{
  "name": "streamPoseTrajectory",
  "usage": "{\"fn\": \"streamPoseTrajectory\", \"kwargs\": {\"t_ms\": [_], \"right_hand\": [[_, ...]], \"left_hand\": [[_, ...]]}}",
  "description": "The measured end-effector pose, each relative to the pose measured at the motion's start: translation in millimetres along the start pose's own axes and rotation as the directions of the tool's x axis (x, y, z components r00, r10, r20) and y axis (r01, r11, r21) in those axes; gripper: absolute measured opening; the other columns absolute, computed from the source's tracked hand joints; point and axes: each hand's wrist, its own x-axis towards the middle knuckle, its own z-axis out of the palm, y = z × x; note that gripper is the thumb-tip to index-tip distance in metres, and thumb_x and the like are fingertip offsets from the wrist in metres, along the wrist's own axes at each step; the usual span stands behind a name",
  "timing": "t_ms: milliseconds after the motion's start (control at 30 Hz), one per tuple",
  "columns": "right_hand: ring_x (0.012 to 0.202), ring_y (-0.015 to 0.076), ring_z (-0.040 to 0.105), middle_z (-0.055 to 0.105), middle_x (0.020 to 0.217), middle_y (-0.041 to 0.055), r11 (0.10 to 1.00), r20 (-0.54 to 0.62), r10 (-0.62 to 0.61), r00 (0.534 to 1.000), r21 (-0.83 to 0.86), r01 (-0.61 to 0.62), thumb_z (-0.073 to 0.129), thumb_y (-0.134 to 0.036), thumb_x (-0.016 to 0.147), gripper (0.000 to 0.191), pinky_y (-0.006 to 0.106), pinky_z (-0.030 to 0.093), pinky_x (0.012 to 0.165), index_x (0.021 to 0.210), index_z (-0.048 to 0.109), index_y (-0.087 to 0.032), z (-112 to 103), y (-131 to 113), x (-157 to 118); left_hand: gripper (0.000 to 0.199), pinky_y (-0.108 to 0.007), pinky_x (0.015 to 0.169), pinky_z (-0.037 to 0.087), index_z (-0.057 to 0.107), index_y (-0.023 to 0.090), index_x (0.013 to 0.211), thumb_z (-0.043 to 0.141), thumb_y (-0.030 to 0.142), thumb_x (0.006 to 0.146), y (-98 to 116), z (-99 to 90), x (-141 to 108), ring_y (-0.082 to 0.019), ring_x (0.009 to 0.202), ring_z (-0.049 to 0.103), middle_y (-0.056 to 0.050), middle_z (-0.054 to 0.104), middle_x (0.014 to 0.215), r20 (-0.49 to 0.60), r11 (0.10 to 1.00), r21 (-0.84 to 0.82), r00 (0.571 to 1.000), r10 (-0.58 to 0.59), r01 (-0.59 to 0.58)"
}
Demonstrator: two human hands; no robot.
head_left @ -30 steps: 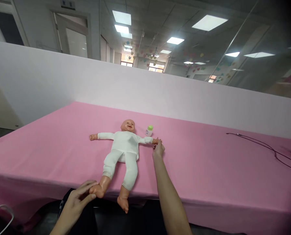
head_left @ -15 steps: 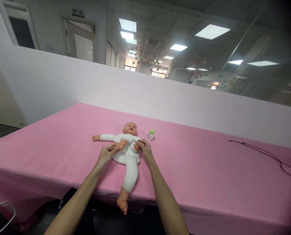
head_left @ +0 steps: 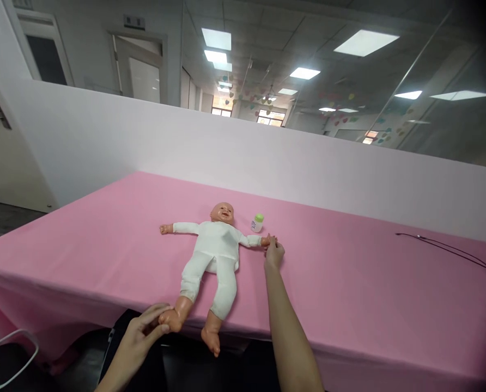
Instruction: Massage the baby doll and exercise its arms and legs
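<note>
On its back on the pink-covered table lies a baby doll (head_left: pixel 217 239) with a white cloth body, its head pointing away from me. My left hand (head_left: pixel 139 333) grips the doll's foot (head_left: pixel 172 320) on the left side, close to the table's front edge. Its other foot (head_left: pixel 211 340) hangs over that edge, untouched. My right hand (head_left: pixel 274 253) is closed round the doll's hand (head_left: pixel 266 240) on the right, and that arm is stretched out sideways. The doll's left-side arm (head_left: pixel 181 228) lies straight out on the cloth. Beyond my right hand stands a small clear jar with a green lid (head_left: pixel 257 222).
Thin dark cables (head_left: pixel 451 247) run across the right of the pink tablecloth (head_left: pixel 341 283). A white wall (head_left: pixel 247 152) with glass above closes off the far side. At lower left a white curved tube or frame (head_left: pixel 22 354) shows beside the table.
The doll's bent leg has been drawn down straight by my left hand. My right hand has pulled the doll's arm from its chest outward to the right. The view has shifted slightly.
</note>
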Motion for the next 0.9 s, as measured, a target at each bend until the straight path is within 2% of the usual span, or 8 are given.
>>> {"fn": "streamPoseTrajectory", "kwargs": {"t_ms": [100, 200, 367, 467, 567, 700, 800, 900], "right_hand": [[0.048, 0.0107, 0.046, 0.059, 0.062, -0.0038, 0.983, 0.154, -0.01, 0.988, 0.185, -0.019, 0.076, -0.051, 0.08, 0.033, 0.024, 0.038, 0.044, 0.08, 0.062, -0.021, 9, -14, -7], [0.052, 0.0094, 0.049, 0.067, 0.074, -0.0009, 0.955, 0.361, -0.06, 0.93, 0.291, -0.051, 0.085, -0.054, 0.07, 0.041, 0.022, 0.039, 0.046, 0.088, 0.068, -0.02, 19, -26, -24], [0.052, 0.0101, 0.049, 0.061, 0.062, -0.0028, 0.993, 0.682, -0.114, 0.722, 0.077, 0.085, 0.088, -0.063, 0.067, 0.05, 0.024, 0.04, 0.049, 0.075, 0.068, -0.018, 29, -29, -62], [0.053, 0.0107, 0.05, 0.06, 0.061, -0.0028, 0.986, 0.73, -0.136, 0.67, 0.036, 0.162, 0.087, -0.064, 0.069, 0.051, 0.025, 0.04, 0.052, 0.071, 0.067, -0.017, 32, -29, -72], [0.052, 0.0102, 0.048, 0.059, 0.061, -0.0036, 0.99, 0.613, -0.144, 0.777, 0.087, 0.115, 0.086, -0.064, 0.07, 0.049, 0.024, 0.038, 0.051, 0.078, 0.07, -0.017, 29, -30, -62], [0.052, 0.0115, 0.05, 0.063, 0.062, -0.0012, 0.995, 0.301, -0.033, 0.953, 0.103, 0.002, 0.083, -0.059, 0.073, 0.044, 0.026, 0.041, 0.051, 0.078, 0.071, -0.017, 10, -25, -25], [0.048, 0.0133, 0.049, 0.059, 0.054, -0.0015, 0.999, 0.135, 0.009, 0.991, -0.046, -0.002, 0.079, -0.054, 0.075, 0.039, 0.027, 0.038, 0.047, 0.068, 0.068, -0.017, -9, -15, 4], [0.045, 0.0152, 0.05, 0.057, 0.048, -0.0011, 0.97, 0.074, -0.025, 0.997, -0.239, 0.042, 0.072, -0.049, 0.081, 0.037, 0.028, 0.039, 0.047, 0.061, 0.063, -0.02, -23, -6, 18]], "left_hand": [[0.049, -0.045, 0.099, 0.059, 0.085, 0.019, 0.105, 0.079, 0.061, 0.079, 9, 3.0, 4, -0.037, 0.111, 0.073, -0.014, 0.079, 0.114, -0.009, 0.998, -0.055, 1.0, -0.021, 0.021], [0.047, -0.045, 0.106, 0.054, 0.083, 0.019, 0.107, 0.079, 0.058, 0.08, 31, 14.2, 36, -0.036, 0.119, 0.069, -0.014, 0.077, 0.121, -0.09, 0.995, -0.094, 0.996, 0.019, -0.028], [0.044, -0.04, 0.096, 0.056, 0.081, 0.016, 0.104, 0.078, 0.054, 0.081, 65, 57.1, 110, -0.032, 0.108, 0.071, -0.014, 0.078, 0.114, -0.075, 0.964, -0.243, 0.993, 0.096, -0.111], [0.043, -0.04, 0.093, 0.056, 0.081, 0.014, 0.1, 0.076, 0.053, 0.082, 69, 75.4, 132, -0.03, 0.1, 0.073, -0.014, 0.08, 0.106, -0.047, 0.94, -0.329, 0.996, 0.08, -0.091], [0.042, -0.041, 0.099, 0.055, 0.08, 0.016, 0.109, 0.075, 0.051, 0.085, 59, 71.3, 123, -0.031, 0.109, 0.071, -0.013, 0.078, 0.115, -0.043, 0.943, -0.323, 0.996, 0.074, -0.084], [0.048, -0.045, 0.103, 0.056, 0.081, 0.018, 0.113, 0.08, 0.052, 0.079, 30, 42.9, 67, -0.035, 0.118, 0.069, -0.014, 0.077, 0.121, -0.09, 0.984, -0.175, 0.996, 0.005, -0.021], [0.04, -0.043, 0.098, 0.059, 0.085, 0.022, 0.105, 0.08, 0.052, 0.079, 7, 25.5, 14, -0.036, 0.114, 0.071, -0.012, 0.077, 0.119, -0.057, 0.998, -0.055, 0.998, 0.002, -0.006], [0.037, -0.037, 0.077, 0.065, 0.086, 0.026, 0.107, 0.077, 0.053, 0.084, -7, 19.2, -21, -0.034, 0.1, 0.076, -0.011, 0.077, 0.117, -0.016, 1.0, -0.029, 1.0, -0.01, 0.01]]}}
